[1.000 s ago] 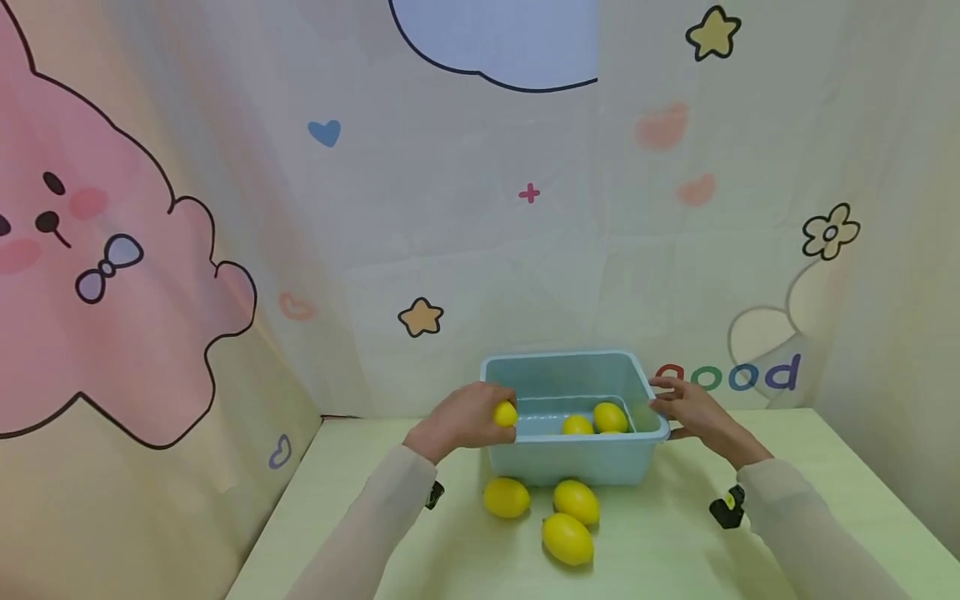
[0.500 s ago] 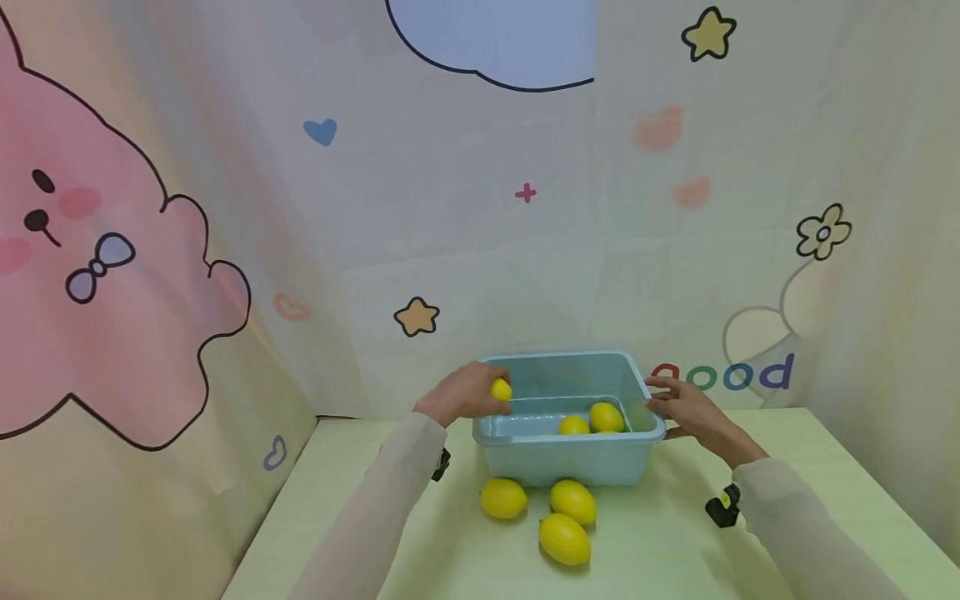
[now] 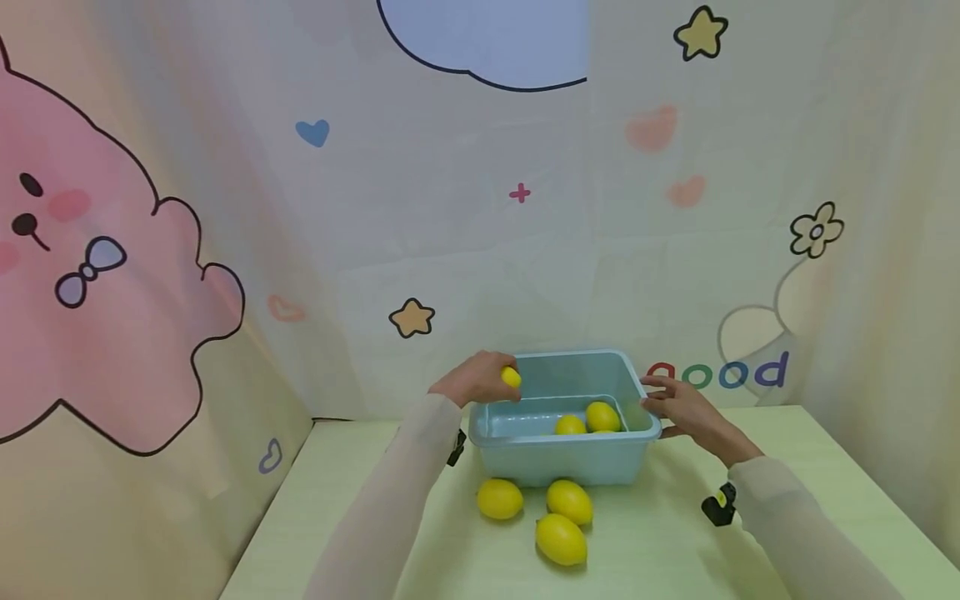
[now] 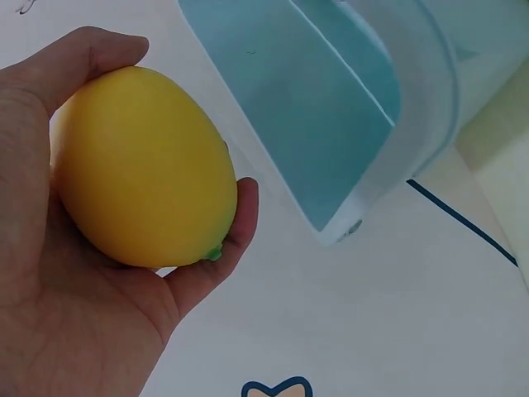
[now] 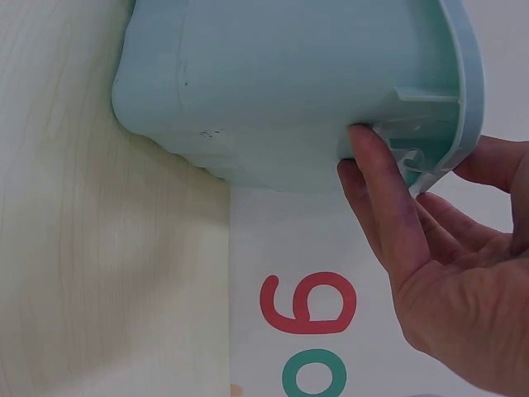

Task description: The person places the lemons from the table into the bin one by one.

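Observation:
My left hand (image 3: pixel 478 379) holds a yellow lemon (image 4: pixel 147 169) above the left end of a light blue plastic basin (image 3: pixel 562 461). In the left wrist view the thumb and fingers curl round the lemon, apart from the basin's rim. At the basin's right end, my right hand (image 3: pixel 688 414) grips the rim; the right wrist view has the thumb at the rim and fingertips (image 5: pixel 364 136) against the outer wall. Inside the basin lie a lemon (image 3: pixel 603 416) and another lemon (image 3: pixel 570 426), with a sliver of a further one partly hidden by the front wall.
Three lemons rest on the pale table (image 3: pixel 675 542) before the basin: one lemon (image 3: pixel 500 499) at left, another lemon (image 3: pixel 570 502) beside it, and a nearer lemon (image 3: pixel 561 539). A printed curtain (image 3: pixel 480 250) hangs close behind the basin.
My left hand has risen with the lemon from the basin's front left corner and moved back over its left end. My right hand stays at the right rim. The view has shifted slightly.

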A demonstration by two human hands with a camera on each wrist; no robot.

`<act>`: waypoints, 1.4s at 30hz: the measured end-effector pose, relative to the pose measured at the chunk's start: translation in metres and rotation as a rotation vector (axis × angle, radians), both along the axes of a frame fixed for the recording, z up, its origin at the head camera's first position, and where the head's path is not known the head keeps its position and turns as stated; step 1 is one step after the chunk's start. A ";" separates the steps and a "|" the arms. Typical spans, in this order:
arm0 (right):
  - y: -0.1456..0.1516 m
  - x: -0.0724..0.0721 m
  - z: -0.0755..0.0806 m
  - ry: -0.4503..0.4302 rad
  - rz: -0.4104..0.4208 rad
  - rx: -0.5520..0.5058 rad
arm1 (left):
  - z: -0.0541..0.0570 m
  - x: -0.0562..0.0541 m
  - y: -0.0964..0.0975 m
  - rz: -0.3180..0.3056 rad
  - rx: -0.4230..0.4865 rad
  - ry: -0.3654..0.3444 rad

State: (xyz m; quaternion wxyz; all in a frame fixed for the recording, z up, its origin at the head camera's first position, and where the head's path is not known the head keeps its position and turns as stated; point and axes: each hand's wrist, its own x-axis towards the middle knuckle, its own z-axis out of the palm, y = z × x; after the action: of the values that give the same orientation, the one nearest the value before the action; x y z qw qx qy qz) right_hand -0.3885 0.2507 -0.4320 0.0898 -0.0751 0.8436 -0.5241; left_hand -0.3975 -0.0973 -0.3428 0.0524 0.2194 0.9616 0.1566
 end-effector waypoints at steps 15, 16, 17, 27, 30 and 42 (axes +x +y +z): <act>-0.005 -0.001 -0.002 -0.005 -0.008 0.006 | 0.005 -0.008 0.008 0.121 -0.047 -0.110; -0.005 -0.001 -0.002 -0.003 -0.008 0.004 | 0.004 -0.009 0.009 0.126 -0.046 -0.112; -0.005 -0.001 -0.002 -0.001 -0.008 0.002 | 0.004 -0.009 0.010 0.126 -0.045 -0.115; -0.004 0.002 -0.002 -0.001 0.005 -0.016 | -0.002 -0.010 0.020 0.150 -0.020 -0.155; -0.003 0.002 -0.001 -0.002 0.005 -0.013 | -0.004 -0.012 0.020 0.148 -0.025 -0.151; 0.000 0.002 0.000 0.001 -0.002 -0.009 | -0.014 -0.020 0.017 0.088 -0.039 -0.128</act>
State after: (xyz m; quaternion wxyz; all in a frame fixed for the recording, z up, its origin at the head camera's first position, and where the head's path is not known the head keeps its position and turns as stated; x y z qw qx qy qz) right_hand -0.3865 0.2510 -0.4318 0.0884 -0.0748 0.8412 -0.5281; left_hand -0.4179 -0.0798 -0.3570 0.1111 0.1653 0.9679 0.1535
